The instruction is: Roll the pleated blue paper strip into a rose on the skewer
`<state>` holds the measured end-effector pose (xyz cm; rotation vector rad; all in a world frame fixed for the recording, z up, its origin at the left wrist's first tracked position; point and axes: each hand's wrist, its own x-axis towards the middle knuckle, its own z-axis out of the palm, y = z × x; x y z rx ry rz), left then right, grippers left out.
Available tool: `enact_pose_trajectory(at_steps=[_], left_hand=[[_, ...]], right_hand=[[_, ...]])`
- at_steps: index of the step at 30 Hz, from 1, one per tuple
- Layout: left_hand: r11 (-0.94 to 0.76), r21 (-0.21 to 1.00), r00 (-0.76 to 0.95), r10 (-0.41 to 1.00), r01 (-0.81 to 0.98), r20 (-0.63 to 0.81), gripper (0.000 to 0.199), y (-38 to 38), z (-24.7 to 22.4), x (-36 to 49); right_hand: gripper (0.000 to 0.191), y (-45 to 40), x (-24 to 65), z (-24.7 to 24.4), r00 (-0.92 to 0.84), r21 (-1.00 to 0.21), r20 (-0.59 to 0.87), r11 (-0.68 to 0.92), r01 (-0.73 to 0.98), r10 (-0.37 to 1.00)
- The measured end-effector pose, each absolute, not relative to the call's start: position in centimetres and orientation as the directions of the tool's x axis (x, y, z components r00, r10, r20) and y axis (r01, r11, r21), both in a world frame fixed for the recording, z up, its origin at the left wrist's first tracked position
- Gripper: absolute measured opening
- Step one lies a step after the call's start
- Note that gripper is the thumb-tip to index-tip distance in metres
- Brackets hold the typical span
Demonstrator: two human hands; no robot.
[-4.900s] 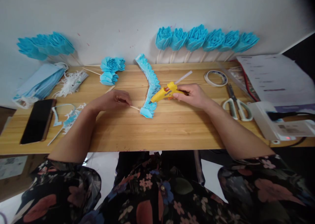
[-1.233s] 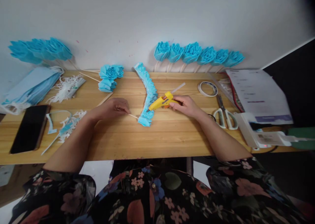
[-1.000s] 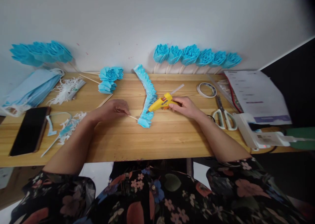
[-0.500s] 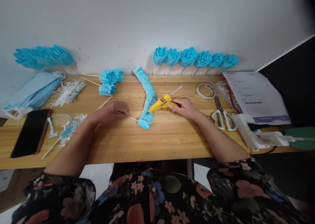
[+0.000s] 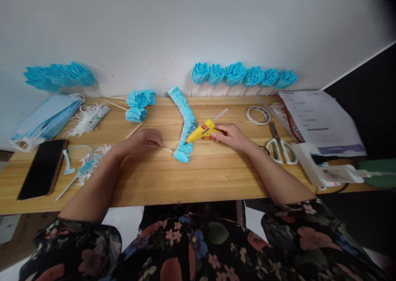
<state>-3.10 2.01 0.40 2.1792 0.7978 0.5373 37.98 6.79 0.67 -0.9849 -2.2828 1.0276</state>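
Observation:
A pleated blue strip (image 5: pixel 186 115) lies in a curve across the middle of the wooden table. Its near end is bunched round the tip of a thin wooden stick (image 5: pixel 168 150). My left hand (image 5: pixel 147 140) pinches this stick between thumb and fingers, left of the strip. In my right hand (image 5: pixel 230 136) is a yellow glue gun (image 5: pixel 202 130), its nozzle pointing down-left at the strip just above the bunched end. A clear glue stick (image 5: pixel 220 114) juts out of the gun's back. Whether the nozzle touches the strip, I cannot tell.
Several blue fabric flowers (image 5: pixel 235 73) on sticks lean against the wall. More flowers (image 5: pixel 136 104) lie left of the strip. Leftward are face masks (image 5: pixel 46 116), a phone (image 5: pixel 41 169) and white scraps (image 5: pixel 93 161). Rightward are tape (image 5: pixel 258 115), scissors (image 5: pixel 281 145), papers (image 5: pixel 324 120) and a power strip (image 5: pixel 312 165).
The view has shifted slightly. Both hands, the glue gun and the strip stay in nearly the same places.

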Motion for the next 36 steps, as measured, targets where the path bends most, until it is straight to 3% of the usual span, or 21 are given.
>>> enact_pose_trajectory(at_steps=[22, 36], left_hand=[[-0.494, 0.775, 0.692, 0.714, 0.393, 0.105, 0.046, 1.82, 0.45, -2.93], [-0.514, 0.757, 0.696, 0.709, 0.403, 0.111, 0.05, 1.96, -0.13, -3.25]], right_hand=[[0.057, 6.92, 38.02, 0.3, -0.636, -0.789, 0.086, 0.443, 0.427, 0.767], [0.049, 6.9, 38.01, 0.31, -0.631, -0.777, 0.064, 0.435, 0.454, 0.773]])
